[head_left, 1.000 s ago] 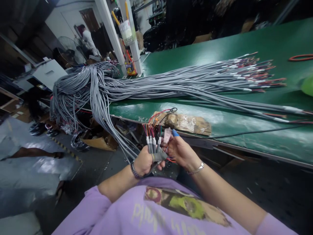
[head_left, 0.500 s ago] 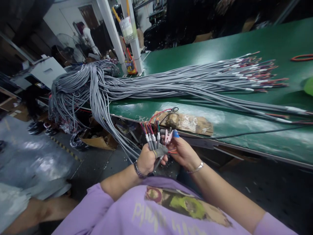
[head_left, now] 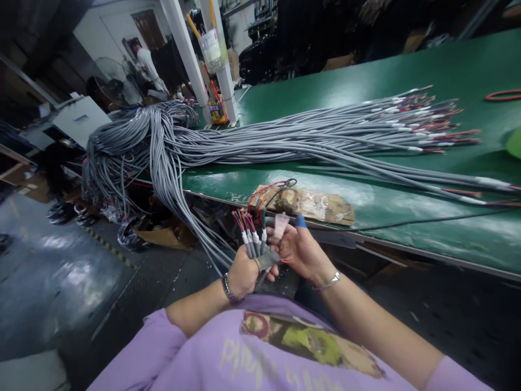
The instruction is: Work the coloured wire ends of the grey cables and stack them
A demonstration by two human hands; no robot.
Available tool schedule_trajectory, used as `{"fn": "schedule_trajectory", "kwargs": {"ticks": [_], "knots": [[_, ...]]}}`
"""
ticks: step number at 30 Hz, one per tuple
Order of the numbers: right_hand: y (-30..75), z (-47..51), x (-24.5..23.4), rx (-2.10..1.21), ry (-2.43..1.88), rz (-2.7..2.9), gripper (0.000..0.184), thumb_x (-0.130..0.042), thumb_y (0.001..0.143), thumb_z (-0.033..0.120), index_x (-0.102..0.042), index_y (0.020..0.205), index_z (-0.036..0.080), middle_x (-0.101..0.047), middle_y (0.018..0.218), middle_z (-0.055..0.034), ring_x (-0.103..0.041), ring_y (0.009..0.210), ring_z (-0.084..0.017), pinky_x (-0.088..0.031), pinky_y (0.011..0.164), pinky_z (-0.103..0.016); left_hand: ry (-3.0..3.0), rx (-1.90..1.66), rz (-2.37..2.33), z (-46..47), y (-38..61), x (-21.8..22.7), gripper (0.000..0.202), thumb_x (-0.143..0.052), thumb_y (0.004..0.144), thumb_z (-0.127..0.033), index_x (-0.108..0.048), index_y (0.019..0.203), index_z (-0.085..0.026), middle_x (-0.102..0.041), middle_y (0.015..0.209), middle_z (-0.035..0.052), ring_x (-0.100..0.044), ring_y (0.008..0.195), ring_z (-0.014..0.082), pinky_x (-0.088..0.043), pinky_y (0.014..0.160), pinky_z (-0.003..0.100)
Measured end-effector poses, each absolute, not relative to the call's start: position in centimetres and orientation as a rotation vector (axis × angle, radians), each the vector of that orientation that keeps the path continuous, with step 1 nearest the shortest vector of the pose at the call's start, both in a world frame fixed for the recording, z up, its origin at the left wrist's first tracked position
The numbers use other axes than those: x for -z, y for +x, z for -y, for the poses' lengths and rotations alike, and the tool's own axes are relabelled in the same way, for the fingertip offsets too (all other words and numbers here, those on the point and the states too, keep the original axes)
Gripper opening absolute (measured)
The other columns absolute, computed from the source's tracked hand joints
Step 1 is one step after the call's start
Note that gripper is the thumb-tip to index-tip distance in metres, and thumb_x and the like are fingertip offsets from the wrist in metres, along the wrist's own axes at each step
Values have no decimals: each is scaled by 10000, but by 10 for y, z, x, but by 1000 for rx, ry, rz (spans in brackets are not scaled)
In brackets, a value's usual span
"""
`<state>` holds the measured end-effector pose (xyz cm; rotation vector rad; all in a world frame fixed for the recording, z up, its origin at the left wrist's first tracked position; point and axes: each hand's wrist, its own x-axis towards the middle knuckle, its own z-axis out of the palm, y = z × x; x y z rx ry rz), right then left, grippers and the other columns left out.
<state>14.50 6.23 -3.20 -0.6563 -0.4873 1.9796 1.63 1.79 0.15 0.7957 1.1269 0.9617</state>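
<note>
Several grey cables [head_left: 251, 247] are wrapped in my left hand [head_left: 246, 270]. Their white-sleeved ends point up, with coloured wires [head_left: 243, 219] fanning out. The thumb of this hand wears a grey cover and presses across the cables. Beside it, my right hand [head_left: 307, 252] holds a pale pink clip [head_left: 280, 225] among its fingers, close to the cable ends. A blue cover [head_left: 300, 221] sits on a raised digit of the right hand, apart from the clip. Orange-red wires [head_left: 286, 260] stick out between the two hands; which cable they belong to is hidden.
A long bundle of grey cables [head_left: 260, 141] lies along the green table [head_left: 427, 228] and droops over its left end. A worn board [head_left: 325, 206] lies at the near edge, with a black cord [head_left: 399, 222] running right. A white post [head_left: 228, 92] stands behind.
The pink clip has turned in my right hand, and the blue-covered digit has moved right, away from it. At lower left, another person's limb has mostly left view.
</note>
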Motion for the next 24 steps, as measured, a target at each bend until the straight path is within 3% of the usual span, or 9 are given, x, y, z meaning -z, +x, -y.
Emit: {"fn": "schedule_trajectory", "kwargs": {"ticks": [6, 13, 17, 21, 24], "knots": [[147, -63, 25, -1883, -698, 571, 239, -701, 783, 441, -711, 809, 203, -688, 727, -25, -543, 596, -128, -456, 568, -259, 831, -1062, -1178, -13, 14, 10, 453, -778, 563, -563, -579, 604, -158, -593, 473, 4, -516, 390, 100, -412, 397, 211], [139, -65, 35, -1712, -733, 599, 414, -742, 691, 588, -708, 781, 185, -667, 687, -21, -525, 558, -127, -439, 533, -271, 868, -1142, -1216, -17, 19, 16, 415, -765, 614, -536, -599, 608, -156, -608, 497, 3, -532, 408, 101, -452, 434, 221], [135, -65, 36, -1865, -641, 603, 475, -671, 735, 640, -704, 849, 181, -605, 545, -4, -496, 429, -138, -417, 437, -286, 885, -1167, -1227, -22, 25, 17, 416, -765, 608, -539, -596, 602, -160, -603, 494, -1, -528, 406, 100, -459, 445, 226], [134, -67, 33, -2043, -519, 596, 532, -649, 726, 671, -698, 957, 194, -611, 527, 2, -460, 331, -140, -385, 341, -286, 886, -1193, -1236, -24, 29, 18, 408, -761, 611, -534, -586, 597, -166, -597, 488, -4, -535, 408, 105, -447, 440, 226], [133, -69, 33, -2032, -533, 565, 489, -661, 729, 652, -699, 910, 199, -619, 521, 3, -459, 320, -136, -385, 324, -280, 881, -1202, -1243, -24, 30, 21, 400, -768, 611, -518, -579, 591, -166, -597, 490, -1, -545, 413, 111, -446, 438, 230]]}}
